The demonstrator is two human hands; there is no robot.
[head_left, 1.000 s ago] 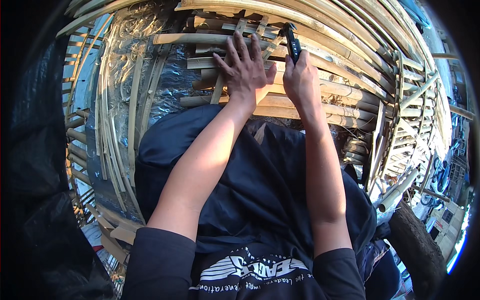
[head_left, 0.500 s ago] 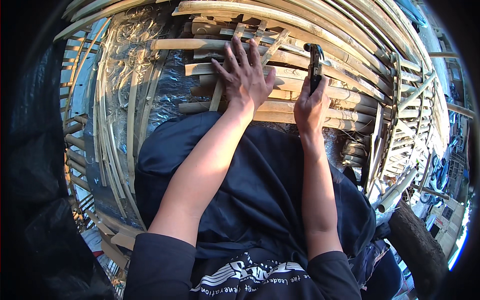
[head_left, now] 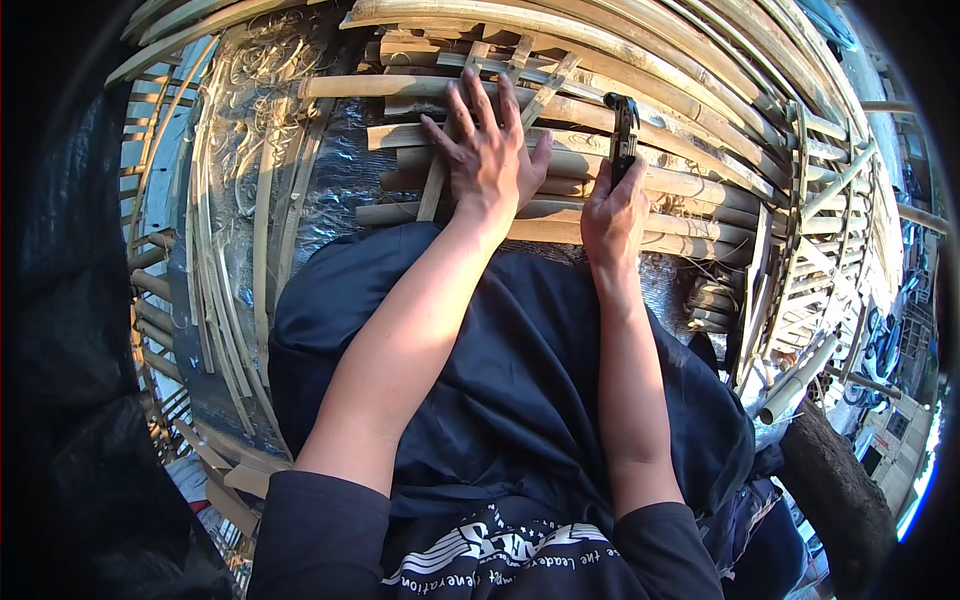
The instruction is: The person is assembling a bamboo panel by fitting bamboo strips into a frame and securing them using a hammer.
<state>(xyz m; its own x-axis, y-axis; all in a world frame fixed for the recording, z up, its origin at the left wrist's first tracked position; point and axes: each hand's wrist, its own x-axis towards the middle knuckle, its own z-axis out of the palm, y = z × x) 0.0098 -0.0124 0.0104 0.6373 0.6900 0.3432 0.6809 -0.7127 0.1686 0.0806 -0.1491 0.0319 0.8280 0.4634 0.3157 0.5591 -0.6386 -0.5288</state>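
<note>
A dark cloth (head_left: 500, 370) covers the lap of the person, whose forearms extend forward over it. The right hand (head_left: 616, 210) has its grip closed around the lower end of a black tool (head_left: 624, 130). The tool points away from the person, its head turned left, above the bamboo slats (head_left: 395, 137); its exact type is difficult to determine at this size. The left hand (head_left: 487, 165) has its grip fully open: fingers spread, palm down, resting on the slats rather than clasping them. The slats lie side by side, crossed by narrow strips (head_left: 549, 92) just beyond the left fingertips. A silvery sheet (head_left: 350, 150) shows left of the slats. Curled shavings (head_left: 280, 60) lie farther out, at upper left.
</note>
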